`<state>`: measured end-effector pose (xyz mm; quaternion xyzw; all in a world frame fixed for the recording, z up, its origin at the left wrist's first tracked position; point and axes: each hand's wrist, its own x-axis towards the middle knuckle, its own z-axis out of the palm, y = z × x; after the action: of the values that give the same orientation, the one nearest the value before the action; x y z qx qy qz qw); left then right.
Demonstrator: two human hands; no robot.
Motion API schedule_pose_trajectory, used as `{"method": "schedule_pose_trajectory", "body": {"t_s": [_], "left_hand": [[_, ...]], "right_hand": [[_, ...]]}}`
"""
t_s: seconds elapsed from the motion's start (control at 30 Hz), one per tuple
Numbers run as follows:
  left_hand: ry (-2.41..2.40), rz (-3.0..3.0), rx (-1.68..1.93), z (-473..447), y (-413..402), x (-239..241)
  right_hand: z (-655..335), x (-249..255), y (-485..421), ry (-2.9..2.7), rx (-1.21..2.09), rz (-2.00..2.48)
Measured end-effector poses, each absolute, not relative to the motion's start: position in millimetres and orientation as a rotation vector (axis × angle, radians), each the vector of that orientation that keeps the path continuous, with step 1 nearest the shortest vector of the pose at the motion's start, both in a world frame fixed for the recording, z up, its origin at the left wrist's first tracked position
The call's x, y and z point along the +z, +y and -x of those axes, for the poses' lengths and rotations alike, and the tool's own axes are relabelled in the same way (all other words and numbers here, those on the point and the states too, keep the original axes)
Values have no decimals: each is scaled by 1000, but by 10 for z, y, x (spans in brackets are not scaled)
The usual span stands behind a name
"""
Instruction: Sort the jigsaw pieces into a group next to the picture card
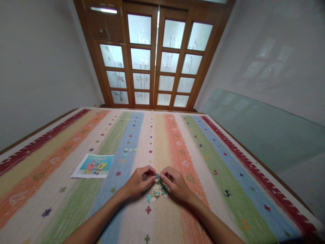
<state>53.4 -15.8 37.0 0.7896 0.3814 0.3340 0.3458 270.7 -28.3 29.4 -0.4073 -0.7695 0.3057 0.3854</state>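
My left hand (141, 181) and my right hand (176, 183) meet over the middle of the striped cloth. Between their fingertips is a small teal jigsaw piece (158, 176), pinched from both sides. Just below the fingers lies a loose pile of jigsaw pieces (156, 193), partly covered by the hands. Farther off to the left, several greenish jigsaw pieces (126, 150) are spread on a blue stripe. A printed cartoon picture (94, 166) rests flat on the cloth, left of my left hand.
The striped cloth (132, 217) covers a wide table. Wooden doors with frosted panes (141, 57) stand beyond its far edge. A pale green panel (264, 115) leans against the white wall on the right; another white wall (38, 61) is on the left.
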Motion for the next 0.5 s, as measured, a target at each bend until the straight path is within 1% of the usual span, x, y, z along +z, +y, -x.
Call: {"method": "schedule_pose_trajectory", "body": {"t_s": [0.13, 0.23, 0.33, 0.5], "left_hand": [[1171, -2072, 961, -309, 36, 429], [1475, -2062, 1107, 56, 266, 502], [1756, -2054, 1168, 466, 473, 533], [1975, -2125, 1002, 827, 657, 415]], "right_hand": [[-2708, 300, -281, -1951, 796, 1047], [-2712, 303, -276, -1943, 795, 1046], [-2708, 301, -274, -1954, 788, 1038], [-2699, 283, -279, -1999, 756, 1022]]}}
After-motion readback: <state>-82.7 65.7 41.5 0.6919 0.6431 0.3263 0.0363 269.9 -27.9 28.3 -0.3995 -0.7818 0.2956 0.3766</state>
